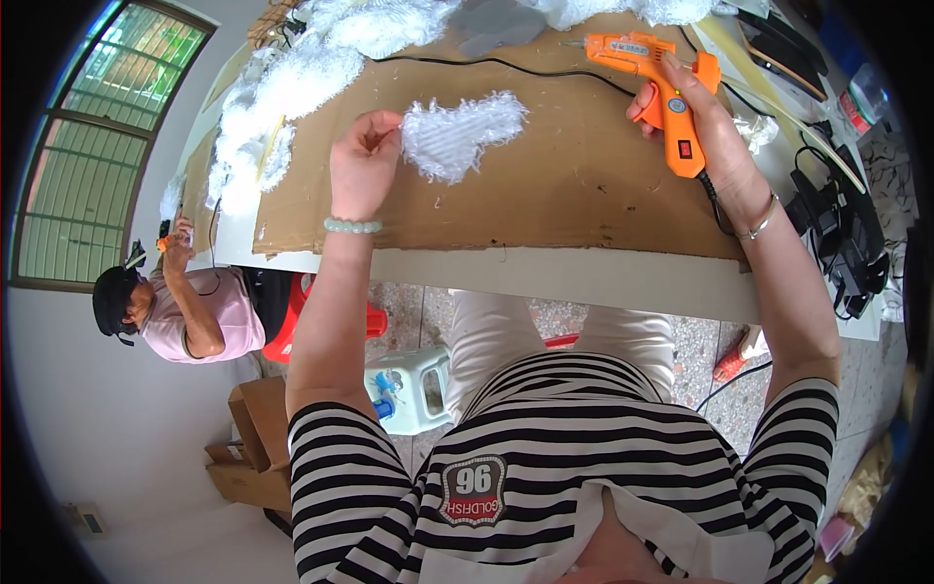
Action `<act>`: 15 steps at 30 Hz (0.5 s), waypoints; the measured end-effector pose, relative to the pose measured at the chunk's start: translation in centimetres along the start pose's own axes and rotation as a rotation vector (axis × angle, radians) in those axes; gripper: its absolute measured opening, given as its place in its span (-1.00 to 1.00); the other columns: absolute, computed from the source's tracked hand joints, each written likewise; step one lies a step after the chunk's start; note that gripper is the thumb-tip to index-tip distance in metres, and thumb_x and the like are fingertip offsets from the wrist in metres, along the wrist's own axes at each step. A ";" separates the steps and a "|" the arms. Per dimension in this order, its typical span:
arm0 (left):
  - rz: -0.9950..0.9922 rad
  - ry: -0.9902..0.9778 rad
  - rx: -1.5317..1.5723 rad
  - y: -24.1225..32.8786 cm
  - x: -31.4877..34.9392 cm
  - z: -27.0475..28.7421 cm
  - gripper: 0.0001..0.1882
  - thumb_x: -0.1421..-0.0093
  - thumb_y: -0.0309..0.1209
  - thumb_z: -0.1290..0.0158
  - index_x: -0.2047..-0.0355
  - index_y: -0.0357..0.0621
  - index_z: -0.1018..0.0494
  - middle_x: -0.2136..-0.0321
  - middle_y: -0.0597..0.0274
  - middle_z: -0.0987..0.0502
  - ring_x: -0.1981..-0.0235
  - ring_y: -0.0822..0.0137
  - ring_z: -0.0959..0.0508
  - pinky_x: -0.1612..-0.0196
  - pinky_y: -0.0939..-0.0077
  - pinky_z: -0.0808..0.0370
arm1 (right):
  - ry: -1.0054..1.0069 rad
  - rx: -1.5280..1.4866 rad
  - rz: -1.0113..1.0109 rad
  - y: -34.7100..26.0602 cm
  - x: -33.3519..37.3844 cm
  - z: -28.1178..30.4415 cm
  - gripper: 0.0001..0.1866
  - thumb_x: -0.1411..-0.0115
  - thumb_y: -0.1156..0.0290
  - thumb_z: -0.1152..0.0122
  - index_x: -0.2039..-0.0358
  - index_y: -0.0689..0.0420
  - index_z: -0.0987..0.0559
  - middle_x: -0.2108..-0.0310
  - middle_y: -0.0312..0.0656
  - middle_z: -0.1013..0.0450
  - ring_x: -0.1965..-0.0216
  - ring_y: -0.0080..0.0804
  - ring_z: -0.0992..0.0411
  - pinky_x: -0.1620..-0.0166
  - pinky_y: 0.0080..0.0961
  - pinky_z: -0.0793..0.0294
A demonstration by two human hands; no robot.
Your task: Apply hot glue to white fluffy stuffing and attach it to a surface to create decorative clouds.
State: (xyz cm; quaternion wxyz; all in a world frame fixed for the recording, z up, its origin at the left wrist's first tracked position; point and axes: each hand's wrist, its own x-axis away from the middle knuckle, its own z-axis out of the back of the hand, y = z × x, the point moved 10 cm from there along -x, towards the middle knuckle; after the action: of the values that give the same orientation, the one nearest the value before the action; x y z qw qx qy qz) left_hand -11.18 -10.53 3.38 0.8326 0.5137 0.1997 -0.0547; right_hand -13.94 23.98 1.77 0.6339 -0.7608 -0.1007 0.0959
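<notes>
My left hand pinches the left edge of a small white piece of fluffy fabric between thumb and fingers. The piece has frayed, hairy edges and a ribbed face, and sits above or on a brown cardboard sheet; I cannot tell whether it touches. In my right hand is an orange glue gun, gripped by its handle with fingers at the trigger. Its nozzle points left, beyond and to the right of the fabric, apart from it. A small light glows on the gun.
White fluffy material is heaped along the left and far sides, near a grey piece. A black cord crosses the cardboard. Black adapters and cables crowd the right. A co-worker sits at left; a pale stool stands below.
</notes>
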 end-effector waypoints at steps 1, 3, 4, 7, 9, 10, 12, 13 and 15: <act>-0.002 0.003 0.002 0.4 0.2 0.1 -0.85 -0.10 -0.61 -0.07 0.30 -0.17 -0.53 0.46 0.13 -0.58 0.43 0.45 -0.57 0.29 0.64 -0.47 | -0.012 0.010 0.010 -0.2 0.2 -0.4 -0.50 -0.27 -0.09 0.07 0.47 0.14 -0.49 0.51 -0.19 -0.48 0.48 -0.54 -0.38 0.35 -0.62 -0.38; 0.012 -0.096 -0.485 1.2 0.9 -0.6 -0.77 -0.04 -0.52 -0.16 0.23 -0.12 -0.50 0.54 0.21 -0.58 0.50 0.46 -0.56 0.34 0.63 -0.47 | -0.048 0.023 0.001 -0.5 0.6 -1.3 -0.50 -0.28 -0.08 0.09 0.45 0.14 -0.48 0.50 -0.19 -0.48 0.47 -0.54 -0.38 0.33 -0.62 -0.38; 0.013 -0.096 -0.483 1.4 1.0 -0.6 -0.77 -0.04 -0.52 -0.16 0.23 -0.12 -0.50 0.54 0.21 -0.58 0.50 0.46 -0.56 0.34 0.63 -0.47 | -0.079 0.033 -0.014 -0.4 0.6 -1.8 -0.51 -0.29 -0.07 0.10 0.43 0.14 -0.48 0.49 -0.19 -0.47 0.45 -0.53 -0.38 0.31 -0.62 -0.37; -0.322 -0.082 -0.965 4.8 1.2 -1.8 -0.68 -0.03 -0.44 -0.19 0.17 -0.12 -0.47 0.58 0.26 -0.57 0.55 0.47 -0.54 0.41 0.63 -0.45 | -0.079 0.082 -0.038 0.0 0.6 -1.9 -0.53 -0.30 -0.04 0.12 0.39 0.14 -0.47 0.47 -0.20 -0.47 0.42 -0.53 -0.39 0.29 -0.61 -0.37; -0.285 -0.004 -0.820 5.3 0.6 -0.8 -0.63 -0.05 -0.44 -0.16 0.09 -0.12 -0.44 0.53 0.20 -0.59 0.54 0.40 -0.57 0.46 0.57 -0.46 | -0.098 0.080 -0.020 -0.1 0.6 -1.8 -0.54 -0.30 -0.04 0.12 0.37 0.14 -0.47 0.47 -0.21 -0.46 0.41 -0.53 -0.39 0.29 -0.61 -0.37; -0.284 0.000 -0.826 5.0 0.2 0.1 -0.63 -0.05 -0.44 -0.16 0.09 -0.12 -0.44 0.53 0.20 -0.59 0.54 0.40 -0.57 0.46 0.57 -0.46 | -0.128 0.069 0.003 -0.6 0.6 -2.2 -0.54 -0.31 -0.04 0.12 0.34 0.13 -0.46 0.46 -0.21 -0.46 0.40 -0.53 -0.40 0.30 -0.60 -0.37; -0.048 -0.042 -0.184 1.2 -1.4 2.3 -0.60 -0.06 -0.40 -0.14 0.05 -0.10 -0.45 0.49 0.15 -0.60 0.50 0.29 -0.59 0.44 0.46 -0.48 | -0.139 0.062 0.005 -1.1 0.2 -2.6 -0.56 -0.31 -0.04 0.12 0.34 0.12 -0.45 0.46 -0.21 -0.46 0.40 -0.53 -0.40 0.30 -0.60 -0.38; -0.048 -0.044 -0.186 1.3 -1.7 2.1 -0.60 -0.06 -0.40 -0.14 0.05 -0.10 -0.45 0.49 0.15 -0.60 0.50 0.29 -0.59 0.44 0.46 -0.48 | -0.146 0.057 0.009 -1.4 0.0 -2.8 -0.57 -0.31 -0.03 0.12 0.34 0.11 -0.44 0.45 -0.21 -0.47 0.40 -0.54 -0.40 0.30 -0.60 -0.38; -0.058 -0.102 -0.251 1.8 -1.8 0.8 -0.58 -0.07 -0.35 -0.14 0.02 -0.07 -0.45 0.45 0.09 -0.60 0.46 0.16 -0.59 0.39 0.36 -0.52 | -0.143 0.044 0.003 -1.4 -0.7 -2.8 -0.58 -0.30 -0.03 0.11 0.33 0.10 -0.43 0.46 -0.21 -0.47 0.41 -0.54 -0.40 0.30 -0.61 -0.37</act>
State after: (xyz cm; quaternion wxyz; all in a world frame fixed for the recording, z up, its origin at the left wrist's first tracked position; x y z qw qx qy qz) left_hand -12.09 -10.60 5.88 0.8975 0.3959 0.1774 -0.0795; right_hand -13.84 21.35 3.62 0.6414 -0.7382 -0.1426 0.1530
